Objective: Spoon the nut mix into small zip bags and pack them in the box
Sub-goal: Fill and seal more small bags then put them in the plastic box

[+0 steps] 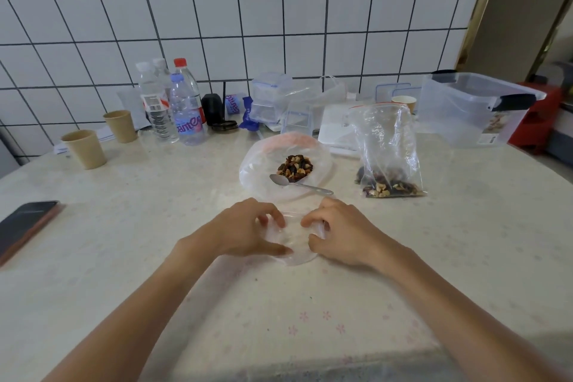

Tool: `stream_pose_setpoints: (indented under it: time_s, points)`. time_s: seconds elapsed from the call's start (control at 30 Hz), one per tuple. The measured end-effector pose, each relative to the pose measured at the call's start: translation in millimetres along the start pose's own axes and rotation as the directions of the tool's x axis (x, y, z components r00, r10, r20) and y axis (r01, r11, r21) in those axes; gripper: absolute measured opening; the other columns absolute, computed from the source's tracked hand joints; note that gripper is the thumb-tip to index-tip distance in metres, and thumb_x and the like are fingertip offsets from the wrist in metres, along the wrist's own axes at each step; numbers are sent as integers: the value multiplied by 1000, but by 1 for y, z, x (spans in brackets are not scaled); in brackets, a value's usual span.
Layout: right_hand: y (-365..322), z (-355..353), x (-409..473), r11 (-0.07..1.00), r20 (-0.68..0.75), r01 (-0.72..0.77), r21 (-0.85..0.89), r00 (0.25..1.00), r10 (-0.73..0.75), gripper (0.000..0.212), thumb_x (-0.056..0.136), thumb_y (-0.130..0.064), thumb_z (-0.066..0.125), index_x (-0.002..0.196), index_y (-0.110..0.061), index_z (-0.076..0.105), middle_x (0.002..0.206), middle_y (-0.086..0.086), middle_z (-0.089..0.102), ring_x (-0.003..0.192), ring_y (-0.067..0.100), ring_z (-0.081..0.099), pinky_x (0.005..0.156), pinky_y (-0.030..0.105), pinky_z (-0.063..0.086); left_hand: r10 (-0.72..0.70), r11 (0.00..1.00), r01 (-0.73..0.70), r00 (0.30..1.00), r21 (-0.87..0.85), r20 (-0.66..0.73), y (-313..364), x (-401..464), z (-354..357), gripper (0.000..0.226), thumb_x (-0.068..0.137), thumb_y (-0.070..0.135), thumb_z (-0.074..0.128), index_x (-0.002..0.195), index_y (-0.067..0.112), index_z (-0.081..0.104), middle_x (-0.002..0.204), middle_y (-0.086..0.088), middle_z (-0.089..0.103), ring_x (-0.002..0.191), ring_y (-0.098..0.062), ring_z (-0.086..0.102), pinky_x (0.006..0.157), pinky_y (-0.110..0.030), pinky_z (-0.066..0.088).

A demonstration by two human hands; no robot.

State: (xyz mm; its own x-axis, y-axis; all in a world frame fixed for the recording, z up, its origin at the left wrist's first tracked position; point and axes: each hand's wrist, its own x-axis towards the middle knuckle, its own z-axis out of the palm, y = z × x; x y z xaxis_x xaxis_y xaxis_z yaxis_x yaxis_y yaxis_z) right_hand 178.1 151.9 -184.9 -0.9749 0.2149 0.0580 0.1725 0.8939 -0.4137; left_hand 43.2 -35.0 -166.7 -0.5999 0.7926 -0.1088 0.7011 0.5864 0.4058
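A small clear bag [294, 242] is held flat on the table [155, 257] by both hands. It is pinched at its left side by the left hand [248, 231], with the fingers curled on top and the thumb laid along the near edge. Its right side is gripped by the right hand [336, 231], whose fingers are bent over the plastic. The two hands are close together, with only a little of the bag seen between them.

Just behind the hands, a big open bag [263, 164] is spread on the table. A heap of nut mix [294, 167] is seen inside it. A spoon [297, 184] is laid on this bag, with its bowl next to the nuts and its handle pointing right.

To the right, a filled bag [387, 158] is stood up, with nuts at the bottom. Farther back on the right, a clear box [471, 108] is set near the table edge.

On the left, a phone [24, 226] is laid flat. Two paper cups [85, 149] and some water bottles [176, 105] are lined up near the tiled wall [279, 9].
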Motion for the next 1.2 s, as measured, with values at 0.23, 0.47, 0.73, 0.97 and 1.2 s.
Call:
stream_pose_setpoints:
  time_s: [0.23,0.47,0.73,0.97,1.2]
  points:
    - [9,10,-3,952,-170,44,302,985,9,10,83,-30,82,93,-29,80,95,-8,59,86,8,58,82,26,46,18,956,-73,982,-284,-190,-10,-10,13,47,60,69,86,99,49,71,114,17,57,81,2,59,71,-12,48]
    - [10,-14,3,782,-374,111,613,913,163,4,86,-31,81,86,-27,79,95,-9,72,77,-2,63,70,5,42,-281,748,-30,891,-663,-358,-18,-16,2,69,54,81,83,85,25,60,69,2,67,55,-7,52,50,-19,39]
    - [25,-23,50,959,-269,-173,226,935,233,29,95,-42,68,112,-18,69,111,-6,66,99,13,63,84,31,50,-480,715,41,754,-698,-448,-20,24,-13,95,54,88,74,123,26,52,119,8,59,97,-8,61,64,-23,43]
    - [26,-20,79,939,-119,-316,137,936,332,38,86,-49,75,108,-22,59,103,-6,61,95,17,60,77,34,47,-464,700,120,826,-704,-320,-12,77,-20,76,62,65,88,119,34,49,108,15,57,92,-7,59,61,-26,49]
    - [33,-21,86,623,-63,-126,772,960,272,14,90,-10,73,103,-9,67,60,3,63,54,16,58,56,30,47,-433,840,118,734,-530,-523,-23,106,7,30,87,50,69,81,20,69,74,0,70,73,-22,68,61,-36,54]
